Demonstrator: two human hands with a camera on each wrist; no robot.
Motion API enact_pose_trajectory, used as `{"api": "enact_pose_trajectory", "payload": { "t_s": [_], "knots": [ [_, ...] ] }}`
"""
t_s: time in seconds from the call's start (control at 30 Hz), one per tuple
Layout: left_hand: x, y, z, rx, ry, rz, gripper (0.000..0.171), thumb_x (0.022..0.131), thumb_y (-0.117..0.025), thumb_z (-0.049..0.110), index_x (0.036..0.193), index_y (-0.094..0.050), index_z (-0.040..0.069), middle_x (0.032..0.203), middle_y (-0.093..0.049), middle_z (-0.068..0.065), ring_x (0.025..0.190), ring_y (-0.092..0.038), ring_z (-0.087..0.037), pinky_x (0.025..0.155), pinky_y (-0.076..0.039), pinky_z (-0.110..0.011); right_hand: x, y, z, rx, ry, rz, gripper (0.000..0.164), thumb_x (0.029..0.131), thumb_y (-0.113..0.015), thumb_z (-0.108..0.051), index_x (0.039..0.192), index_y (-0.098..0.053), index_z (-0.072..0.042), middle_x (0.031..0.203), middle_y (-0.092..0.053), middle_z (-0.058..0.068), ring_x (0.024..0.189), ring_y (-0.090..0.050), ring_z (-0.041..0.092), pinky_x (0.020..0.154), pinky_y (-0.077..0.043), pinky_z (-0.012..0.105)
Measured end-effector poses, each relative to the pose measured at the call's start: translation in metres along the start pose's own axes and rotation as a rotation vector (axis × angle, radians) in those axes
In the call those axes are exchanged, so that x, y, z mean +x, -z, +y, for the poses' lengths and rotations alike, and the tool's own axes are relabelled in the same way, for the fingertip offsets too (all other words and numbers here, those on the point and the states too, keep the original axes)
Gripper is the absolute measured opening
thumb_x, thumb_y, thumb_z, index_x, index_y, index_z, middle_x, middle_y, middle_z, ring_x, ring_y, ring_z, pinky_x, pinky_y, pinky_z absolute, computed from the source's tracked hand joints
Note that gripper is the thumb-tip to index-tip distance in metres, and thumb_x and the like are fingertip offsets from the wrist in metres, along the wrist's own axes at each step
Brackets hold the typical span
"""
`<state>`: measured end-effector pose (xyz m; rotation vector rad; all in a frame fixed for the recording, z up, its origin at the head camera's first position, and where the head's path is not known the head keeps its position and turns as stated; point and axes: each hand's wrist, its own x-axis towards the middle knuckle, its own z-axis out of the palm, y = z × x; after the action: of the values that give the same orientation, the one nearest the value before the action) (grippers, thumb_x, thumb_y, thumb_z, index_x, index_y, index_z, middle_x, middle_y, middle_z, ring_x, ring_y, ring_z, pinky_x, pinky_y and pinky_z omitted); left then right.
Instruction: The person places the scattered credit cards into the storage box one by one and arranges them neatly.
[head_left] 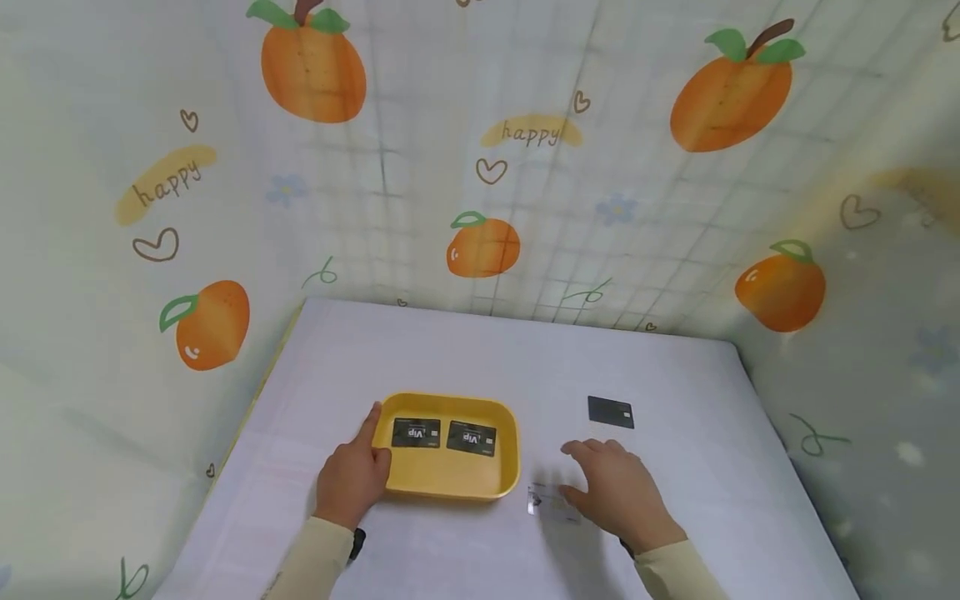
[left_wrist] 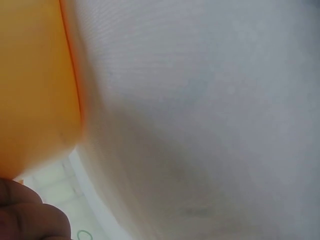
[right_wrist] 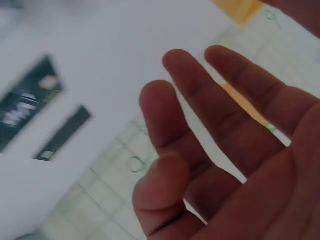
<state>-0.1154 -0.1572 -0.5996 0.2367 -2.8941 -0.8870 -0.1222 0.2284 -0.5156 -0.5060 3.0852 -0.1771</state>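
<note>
My left hand [head_left: 352,479] grips the left wall of a yellow tray [head_left: 450,490], thumb at the rim and index finger stretched along the corner. Two black cards marked "Vip" lie inside, a left card [head_left: 416,433] and a right card [head_left: 472,438]. My right hand [head_left: 621,492] is over the table right of the tray, fingers spread and holding nothing. Its thumb overlaps a pale, shiny-looking card [head_left: 543,500] on the table in the head view. Behind that hand lies another black card [head_left: 611,412]. Two dark cards, one lettered card [right_wrist: 30,102] and one farther card [right_wrist: 65,132], appear in the right wrist view.
A white-covered table [head_left: 450,350] carries everything. Its back edge meets a hanging curtain [head_left: 420,167] printed with oranges and "happy", and more of this cloth stands at the left and right sides.
</note>
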Motion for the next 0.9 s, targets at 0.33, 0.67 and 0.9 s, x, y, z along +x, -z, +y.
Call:
{"api": "enact_pose_trajectory", "payload": {
  "t_s": [0.33, 0.67, 0.9],
  "knots": [
    [-0.005, 0.002, 0.000, -0.026, -0.009, 0.008, 0.074, 0.098, -0.059, 0.020, 0.167, -0.035, 0.029, 0.050, -0.040, 0.001, 0.042, -0.037, -0.018, 0.044, -0.030, -0.032, -0.022, -0.045, 0.008, 0.120, -0.029, -0.044, 0.067, 0.069, -0.099, -0.033, 0.129, -0.072, -0.022, 0.127, -0.070, -0.004, 0.123, -0.061, 0.027, 0.108, -0.046, 0.056],
    [-0.005, 0.004, 0.003, -0.019, 0.022, -0.017, 0.075, 0.098, -0.058, 0.020, 0.168, -0.033, 0.030, 0.052, -0.042, 0.000, 0.044, -0.038, -0.018, 0.046, -0.031, -0.033, -0.029, -0.062, 0.010, 0.217, -0.102, -0.070, 0.063, 0.068, -0.100, -0.030, 0.125, -0.075, -0.022, 0.123, -0.073, -0.006, 0.115, -0.062, 0.021, 0.102, -0.050, 0.050],
    [-0.003, 0.002, -0.001, -0.028, -0.021, 0.023, 0.075, 0.096, -0.059, 0.018, 0.166, -0.036, 0.030, 0.049, -0.039, 0.003, 0.041, -0.033, -0.016, 0.042, -0.027, -0.032, -0.030, -0.068, 0.010, 0.260, -0.131, -0.073, 0.058, 0.069, -0.099, -0.024, 0.122, -0.076, -0.021, 0.119, -0.074, -0.007, 0.101, -0.057, 0.017, 0.097, -0.052, 0.044]
  ]
}}
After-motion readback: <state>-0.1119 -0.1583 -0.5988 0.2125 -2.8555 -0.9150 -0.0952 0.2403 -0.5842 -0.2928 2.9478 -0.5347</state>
